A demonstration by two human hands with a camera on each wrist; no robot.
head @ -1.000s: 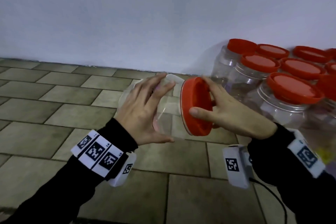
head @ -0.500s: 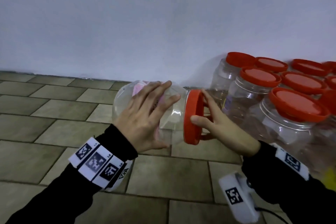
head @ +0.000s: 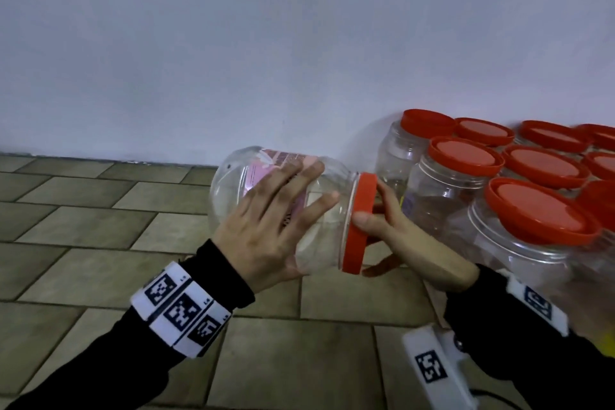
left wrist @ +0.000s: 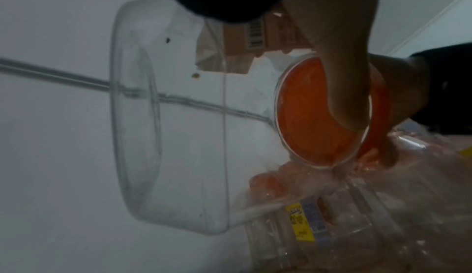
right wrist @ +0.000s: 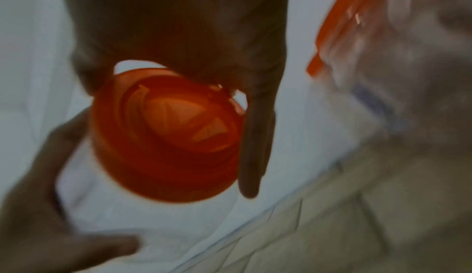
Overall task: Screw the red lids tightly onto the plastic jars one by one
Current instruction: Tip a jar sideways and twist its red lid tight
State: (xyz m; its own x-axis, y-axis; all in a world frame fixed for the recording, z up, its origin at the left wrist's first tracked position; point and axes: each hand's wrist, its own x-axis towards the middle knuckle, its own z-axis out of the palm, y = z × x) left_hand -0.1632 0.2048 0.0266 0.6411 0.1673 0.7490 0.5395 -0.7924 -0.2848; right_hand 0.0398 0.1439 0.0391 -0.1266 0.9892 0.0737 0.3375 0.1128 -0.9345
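A clear plastic jar (head: 233,190) with a pink label is held sideways in the air, its mouth to the right. My left hand (head: 266,226) grips its body, fingers spread over the top and thumb underneath. A red lid (head: 359,223) sits on the jar's mouth. My right hand (head: 382,226) holds the lid by its rim, thumb on the near edge and fingers behind it. The left wrist view looks through the jar (left wrist: 166,115) at the lid's inside (left wrist: 314,111). The blurred right wrist view has the lid (right wrist: 166,136) between thumb and fingers.
Several clear jars with red lids on (head: 539,206) stand packed together at the right against the white wall (head: 266,43). Grey-brown floor tiles (head: 100,260) spread out to the left and in front.
The lid went from tilted off the jar's mouth to seated square on it. Both hands and the jar rose and shifted slightly right, and the right hand turned around the lid.
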